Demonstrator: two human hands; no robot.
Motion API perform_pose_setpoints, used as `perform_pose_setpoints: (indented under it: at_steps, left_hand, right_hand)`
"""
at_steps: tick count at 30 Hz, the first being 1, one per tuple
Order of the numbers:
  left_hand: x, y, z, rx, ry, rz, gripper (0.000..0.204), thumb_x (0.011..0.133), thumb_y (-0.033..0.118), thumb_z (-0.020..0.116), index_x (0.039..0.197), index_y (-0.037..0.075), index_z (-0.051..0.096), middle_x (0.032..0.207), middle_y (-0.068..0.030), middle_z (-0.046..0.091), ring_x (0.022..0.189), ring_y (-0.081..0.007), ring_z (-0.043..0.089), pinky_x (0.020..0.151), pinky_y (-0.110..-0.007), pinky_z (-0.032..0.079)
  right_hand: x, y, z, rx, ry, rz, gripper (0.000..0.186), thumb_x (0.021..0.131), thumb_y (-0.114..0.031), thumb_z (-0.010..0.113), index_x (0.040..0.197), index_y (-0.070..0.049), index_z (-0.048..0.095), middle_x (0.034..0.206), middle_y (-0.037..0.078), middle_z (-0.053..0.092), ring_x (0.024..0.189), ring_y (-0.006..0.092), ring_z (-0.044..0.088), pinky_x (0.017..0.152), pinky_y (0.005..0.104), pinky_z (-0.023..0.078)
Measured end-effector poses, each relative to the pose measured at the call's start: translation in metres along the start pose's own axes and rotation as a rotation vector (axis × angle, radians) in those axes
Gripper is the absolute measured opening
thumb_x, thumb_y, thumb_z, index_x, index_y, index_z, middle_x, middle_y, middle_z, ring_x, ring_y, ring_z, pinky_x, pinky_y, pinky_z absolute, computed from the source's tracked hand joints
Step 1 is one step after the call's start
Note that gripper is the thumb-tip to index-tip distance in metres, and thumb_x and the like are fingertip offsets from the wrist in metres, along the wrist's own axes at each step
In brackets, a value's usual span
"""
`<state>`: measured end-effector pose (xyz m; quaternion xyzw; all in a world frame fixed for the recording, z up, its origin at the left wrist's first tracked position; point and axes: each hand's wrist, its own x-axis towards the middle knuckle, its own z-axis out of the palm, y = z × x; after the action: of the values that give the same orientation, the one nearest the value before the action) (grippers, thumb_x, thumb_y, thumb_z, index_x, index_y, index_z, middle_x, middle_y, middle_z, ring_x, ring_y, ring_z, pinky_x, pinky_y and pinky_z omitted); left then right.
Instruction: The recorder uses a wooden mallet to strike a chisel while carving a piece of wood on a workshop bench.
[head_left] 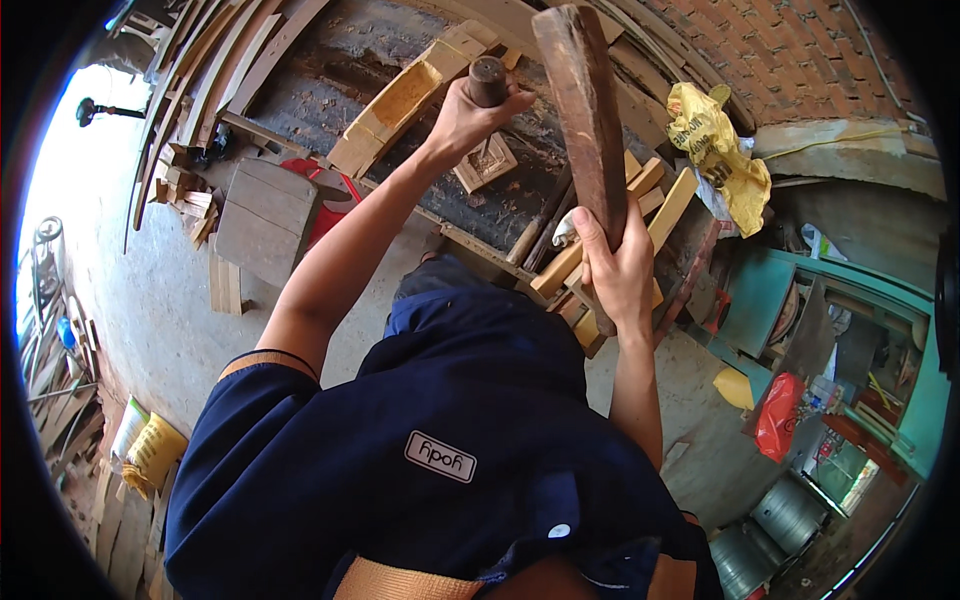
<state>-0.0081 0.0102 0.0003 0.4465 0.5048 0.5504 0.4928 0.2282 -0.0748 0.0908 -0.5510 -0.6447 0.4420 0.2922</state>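
My left hand [468, 115] is raised ahead of me and wrapped around the dark round handle of a chisel-like tool [487, 80], held upright over a small square carved wood block [486, 163] on the dark workbench [330, 80]. My right hand [615, 265] grips the lower end of a long, dark reddish wooden bat [585, 110], which stands nearly upright to the right of the tool. The tool's tip is hidden behind my left hand.
A hollowed yellow wood piece [400, 100] lies left of the block. Short pale wood offcuts [650, 200] pile up by my right hand. A crumpled yellow bag [720, 150], a teal cabinet [800, 310], a red bag [778, 415] and stacked planks [210, 70] surround the bench.
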Motion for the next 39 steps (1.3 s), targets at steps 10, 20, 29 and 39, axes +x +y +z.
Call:
perform_pose_setpoints:
  at_steps: [10,20,29,39]
  left_hand:
    - [-0.023,-0.016,0.032,0.078,-0.150,0.116,0.019,0.088,0.021,0.080,0.089,0.008,0.066,0.080,0.0047,0.063,0.074,-0.0050,0.057,0.067,-0.025,0.048]
    - [-0.050,-0.030,0.048,0.244,-0.184,0.289,0.017,0.083,0.017,0.079,0.089,0.006,0.067,0.076,-0.0066,0.068,0.068,-0.0138,0.063,0.066,-0.032,0.051]
    - [-0.042,-0.029,0.035,0.241,-0.187,0.280,0.036,0.077,0.013,0.075,0.111,0.003,0.069,0.086,-0.0135,0.072,0.076,-0.0160,0.069,0.071,-0.033,0.055]
    - [-0.003,-0.001,-0.003,0.053,-0.086,0.076,0.029,0.084,0.032,0.082,0.087,0.009,0.065,0.076,0.0044,0.061,0.069,-0.0054,0.056,0.064,-0.024,0.045]
  right_hand:
    - [-0.008,-0.042,-0.017,0.291,0.125,-0.229,0.048,0.095,-0.028,0.070,0.124,0.004,0.050,0.077,0.004,0.062,0.055,0.0093,0.058,0.048,0.0250,0.046]
    - [-0.008,-0.016,-0.016,-0.108,0.021,-0.004,0.041,0.094,-0.033,0.069,0.111,0.002,0.058,0.080,0.016,0.069,0.065,0.0273,0.069,0.061,0.0388,0.052]
    - [-0.009,0.000,0.000,-0.341,-0.020,-0.140,0.048,0.093,-0.042,0.068,0.114,0.000,0.057,0.082,0.024,0.069,0.079,0.0423,0.071,0.063,0.0458,0.052]
    - [-0.018,0.002,-0.013,0.001,0.032,0.054,0.044,0.097,-0.041,0.066,0.107,0.002,0.057,0.073,0.009,0.065,0.052,0.0193,0.061,0.052,0.0345,0.047]
